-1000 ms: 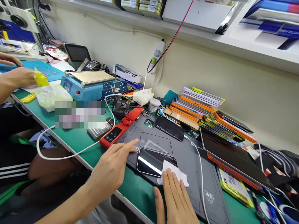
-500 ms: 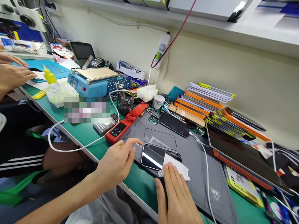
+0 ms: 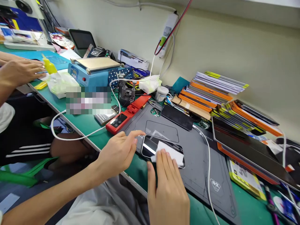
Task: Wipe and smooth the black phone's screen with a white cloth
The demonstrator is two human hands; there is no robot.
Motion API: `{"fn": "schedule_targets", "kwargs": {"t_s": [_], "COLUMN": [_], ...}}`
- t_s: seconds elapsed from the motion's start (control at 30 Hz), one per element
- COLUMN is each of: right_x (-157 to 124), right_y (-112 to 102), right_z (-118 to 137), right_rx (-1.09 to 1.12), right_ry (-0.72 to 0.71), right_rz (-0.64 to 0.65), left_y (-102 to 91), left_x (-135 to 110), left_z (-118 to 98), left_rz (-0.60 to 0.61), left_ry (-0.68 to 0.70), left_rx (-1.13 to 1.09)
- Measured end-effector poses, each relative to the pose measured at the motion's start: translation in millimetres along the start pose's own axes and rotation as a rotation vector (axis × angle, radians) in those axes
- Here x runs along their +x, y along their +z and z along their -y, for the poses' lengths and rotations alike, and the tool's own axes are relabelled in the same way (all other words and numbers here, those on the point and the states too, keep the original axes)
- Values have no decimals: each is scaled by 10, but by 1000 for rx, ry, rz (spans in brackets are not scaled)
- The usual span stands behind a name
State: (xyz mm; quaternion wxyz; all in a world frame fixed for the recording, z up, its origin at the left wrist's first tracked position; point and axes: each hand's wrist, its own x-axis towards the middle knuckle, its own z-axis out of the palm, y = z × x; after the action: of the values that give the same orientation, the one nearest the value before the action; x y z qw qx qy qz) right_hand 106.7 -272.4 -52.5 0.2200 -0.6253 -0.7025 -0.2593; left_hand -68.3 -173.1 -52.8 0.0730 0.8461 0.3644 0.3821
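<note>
A phone (image 3: 149, 145) with a glossy dark screen lies face up on the dark grey work mat (image 3: 194, 162). Over part of its screen is a crumpled white wipe (image 3: 174, 153). My right hand (image 3: 167, 181) presses the wipe down with outstretched fingers, thumb apart, not gripping it. At the phone's left end, my left hand (image 3: 118, 153) reaches its index finger to the top corner. Its thumb is apart from that finger, the other fingers are curled underneath and partly hidden, and nothing shows in its grasp.
Behind the phone, a second black phone (image 3: 177, 117) is plugged into a white cable (image 3: 207, 156). A red tool (image 3: 119, 122) lies left of the mat. Stacked boxes (image 3: 206, 93) and a dark laptop-like panel (image 3: 248, 147) stand right. Another person's hands (image 3: 22, 72) rest at far left.
My right hand has slid the wipe up and leftward across the screen, uncovering the phone's lower right corner. My left hand stays at the phone's left end. The camera view has shifted slightly.
</note>
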Motion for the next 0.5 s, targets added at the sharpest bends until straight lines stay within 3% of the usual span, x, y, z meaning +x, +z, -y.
{"fn": "schedule_targets", "kwargs": {"t_s": [0.17,0.37,0.5], "right_x": [357,-24,130], "right_y": [158,112,240], "right_z": [81,53,83], "right_rx": [52,-23,2], "right_ry": [62,-105,-56], "right_rz": [56,-75,-79], "left_y": [3,-7,14], "left_x": [-11,21,26], "left_z": [3,-2,27], "left_rz": [-10,-69,-18], "left_ry": [16,53,37], "left_rx": [1,-27,-44]}}
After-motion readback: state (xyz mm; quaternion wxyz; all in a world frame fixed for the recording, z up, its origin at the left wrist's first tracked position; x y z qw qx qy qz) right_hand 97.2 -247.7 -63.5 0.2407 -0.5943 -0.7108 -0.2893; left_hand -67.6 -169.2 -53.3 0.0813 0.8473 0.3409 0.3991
